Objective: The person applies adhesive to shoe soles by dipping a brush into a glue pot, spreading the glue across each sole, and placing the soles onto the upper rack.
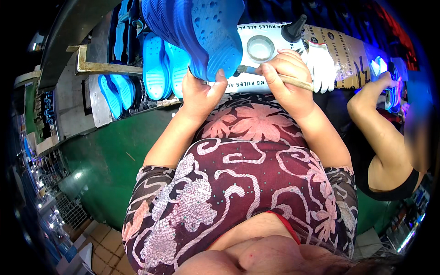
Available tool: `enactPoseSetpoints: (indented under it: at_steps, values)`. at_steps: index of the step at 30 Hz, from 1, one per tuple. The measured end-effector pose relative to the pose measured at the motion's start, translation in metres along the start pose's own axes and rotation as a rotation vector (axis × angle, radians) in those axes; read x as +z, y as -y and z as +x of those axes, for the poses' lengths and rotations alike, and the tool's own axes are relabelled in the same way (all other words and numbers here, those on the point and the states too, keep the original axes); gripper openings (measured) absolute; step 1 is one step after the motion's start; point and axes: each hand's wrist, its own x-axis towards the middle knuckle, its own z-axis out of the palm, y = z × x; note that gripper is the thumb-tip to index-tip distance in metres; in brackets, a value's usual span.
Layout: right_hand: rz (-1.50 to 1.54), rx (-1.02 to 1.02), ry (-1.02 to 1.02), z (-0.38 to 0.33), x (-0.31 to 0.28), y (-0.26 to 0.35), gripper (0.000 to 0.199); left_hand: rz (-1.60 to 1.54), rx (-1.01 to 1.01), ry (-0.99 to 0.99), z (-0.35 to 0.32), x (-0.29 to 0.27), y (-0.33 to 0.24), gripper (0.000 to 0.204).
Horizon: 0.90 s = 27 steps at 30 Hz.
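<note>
The far part of the blue shoe [220,36] is cut off by the upper edge of the view, and a ridged blue form overlaps its left side, so whether that belongs to a second shoe cannot be told. The left hand [200,90] grips the near end, thumb pressed on the dimpled face and the other fingers mostly hidden behind it. The right hand [292,75] is closed around a brush [251,70], its fingers and thumb covering the middle of the handle; whether the dark bristles touch the shoe's rim is hard to make out. The shoe is held up before the person's chest, left of a round dish [260,48] on a white printed covering [246,35]. Its long axis runs away from the person, the gripped end nearest the body. The brush lies nearly crosswise, bristles pointing left toward the shoe, handle end sloping slightly down to the right.
</note>
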Motion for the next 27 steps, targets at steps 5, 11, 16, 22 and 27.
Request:
enactPoseSetpoints:
  at_steps: [5,11,16,22,27]
  values:
    - [-0.008,0.069,0.002,-0.002,-0.006,-0.002,0.016,0.020,0.020,-0.006,-0.002,-0.003,0.002,0.037]
    - [0.042,0.008,0.050,-0.003,-0.001,0.005,0.017,0.070,0.026,0.004,-0.003,-0.002,0.001,0.034]
    - [0.040,0.054,0.051,-0.005,-0.006,0.005,0.017,0.002,0.059,-0.052,-0.003,0.000,0.000,0.032]
    - [0.063,0.025,0.029,-0.002,0.000,0.010,0.018,0.119,0.157,-0.020,0.001,0.001,-0.006,0.032]
    - [0.049,0.050,0.123,-0.005,-0.007,0.015,0.019,0.213,0.332,-0.047,0.012,0.000,-0.013,0.026]
